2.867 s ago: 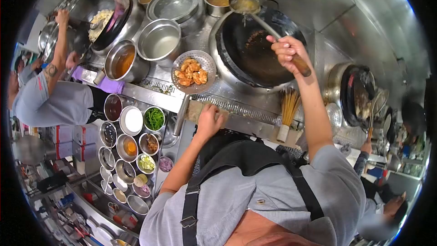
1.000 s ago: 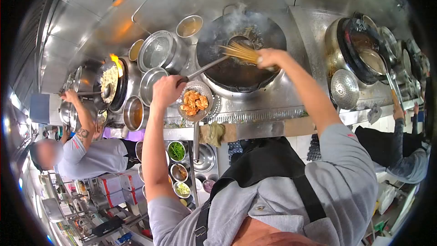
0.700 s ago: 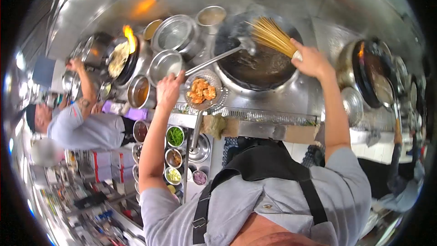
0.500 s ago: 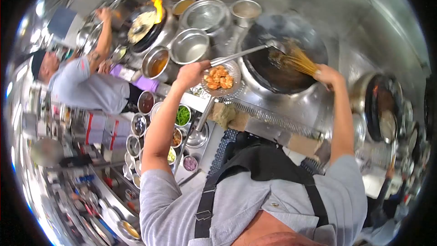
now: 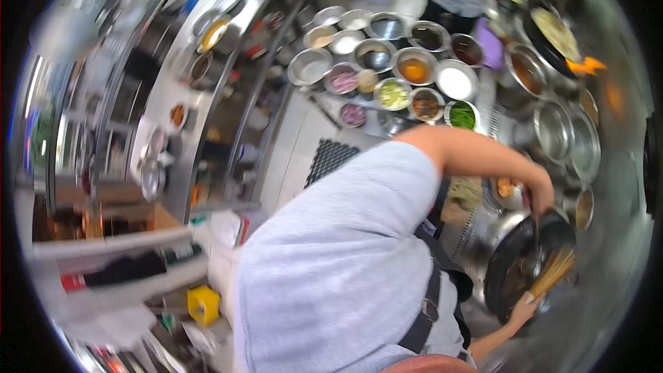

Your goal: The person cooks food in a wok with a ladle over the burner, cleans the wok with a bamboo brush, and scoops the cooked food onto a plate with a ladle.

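Bamboo whisk point(image 5: 554, 271) is at the wok point(image 5: 507, 280), bundle running up and to the right in view from the right hand point(image 5: 526, 307), long axis on a diagonal, tips fanned toward the wall side. Right hand is nearer, already on it: fingers closed round the bound end, bristles pointing away from the wrist. Left hand point(image 5: 542, 199) sits at the opposite rim, above the whisk in view, wrist bent down; it seems closed round the ladle point(image 5: 536, 229), fingers mostly hidden and blurred. Ladle handle drops nearly straight down in view from that hand into the wok, so it slants against the whisk's line, up and left of the bristles. Ladle bowl not clear; can't tell whether it touches the whisk. Strainer point(image 5: 516, 200) with fried pieces point(image 5: 506, 186) is beside the left forearm, outside the wok
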{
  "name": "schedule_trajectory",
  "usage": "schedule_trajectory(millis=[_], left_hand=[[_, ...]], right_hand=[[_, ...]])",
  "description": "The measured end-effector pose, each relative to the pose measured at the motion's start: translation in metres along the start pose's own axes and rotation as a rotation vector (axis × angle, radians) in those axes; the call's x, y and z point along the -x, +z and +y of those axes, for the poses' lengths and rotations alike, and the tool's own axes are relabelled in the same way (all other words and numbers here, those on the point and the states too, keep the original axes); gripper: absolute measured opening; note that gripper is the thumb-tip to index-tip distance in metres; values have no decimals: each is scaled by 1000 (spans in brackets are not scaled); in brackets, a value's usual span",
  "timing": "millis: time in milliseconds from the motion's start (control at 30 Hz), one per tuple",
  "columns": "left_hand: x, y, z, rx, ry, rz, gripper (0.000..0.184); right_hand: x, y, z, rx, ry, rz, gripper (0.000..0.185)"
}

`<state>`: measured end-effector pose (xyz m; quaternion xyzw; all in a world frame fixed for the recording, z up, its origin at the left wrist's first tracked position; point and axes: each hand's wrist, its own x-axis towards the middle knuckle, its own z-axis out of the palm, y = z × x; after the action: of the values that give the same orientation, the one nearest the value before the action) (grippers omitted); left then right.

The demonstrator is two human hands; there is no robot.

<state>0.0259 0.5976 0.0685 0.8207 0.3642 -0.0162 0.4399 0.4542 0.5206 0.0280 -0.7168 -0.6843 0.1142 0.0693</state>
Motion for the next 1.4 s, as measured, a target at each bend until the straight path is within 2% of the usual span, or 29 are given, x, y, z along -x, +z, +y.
schedule_trajectory(millis=[33,100,167,233,300,400,433,500,533,567,600,633,667,700,733,767,833,900,1000,1033,1100,1200,1233,1333,1367,1400], left_hand=[[-13,7,13,-62,3,42,32],[-21,36,26,-222,-94,228,23],[-8,64,33,-391,-154,409,26],[9,93,37,-713,-64,559,24],[-10,129,15,-544,-132,694,19],[-9,148,-4,-499,-97,478,15],[-9,152,-7,-394,-104,533,14],[39,138,13,-202,-71,542,18],[50,136,7,-195,45,592,22],[52,137,4,-143,-19,593,27],[75,107,24,-63,-145,516,31],[66,98,9,3,-246,502,31],[74,77,3,51,-150,530,24],[71,57,-12,117,22,633,21],[74,28,-4,200,-85,682,24],[65,8,-22,159,-62,752,23],[50,-41,-33,-47,-66,790,22],[18,-76,-61,-84,-97,838,23],[-34,-113,-103,-106,-215,833,26],[-44,-124,-105,-7,-309,731,24],[-60,-140,-106,301,-332,572,19],[-74,-150,-117,1016,-319,483,15],[-76,-157,-127,1341,-293,353,14],[-69,-169,-140,1901,-227,156,11],[-51,-168,-124,1951,-163,104,13],[-40,-165,-110,1868,-132,211,13]], right_hand=[[-37,36,54,-118,-277,-147,68],[-62,27,88,-166,-63,-638,67],[-40,20,86,-76,-57,-473,67],[-5,9,82,-42,-86,-313,67],[22,-12,81,-43,-111,-221,67],[65,-49,89,-97,-109,-146,67],[86,-63,94,-128,-85,-123,67],[138,-83,97,-225,8,-88,67],[166,-92,89,-277,65,-61,67],[192,-97,60,-330,194,-31,66],[211,-100,36,-433,227,8,66],[231,-91,43,-423,244,83,67],[246,-84,33,-421,309,152,67],[251,-97,-4,-559,549,103,67],[267,-96,-19,-597,632,115,67],[284,-95,-33,-637,715,131,67],[309,-53,-8,-450,585,240,66],[328,-26,-3,-521,557,270,66],[332,-34,-51,-683,666,291,65],[333,-39,-71,-750,728,300,65],[341,-35,-81,-766,724,318,66],[352,-34,-94,-791,789,289,66],[357,-33,-96,-780,812,280,66],[360,-35,-102,-790,816,280,66],[362,-35,-105,-801,812,280,66],[364,-33,-102,-857,813,269,66]])
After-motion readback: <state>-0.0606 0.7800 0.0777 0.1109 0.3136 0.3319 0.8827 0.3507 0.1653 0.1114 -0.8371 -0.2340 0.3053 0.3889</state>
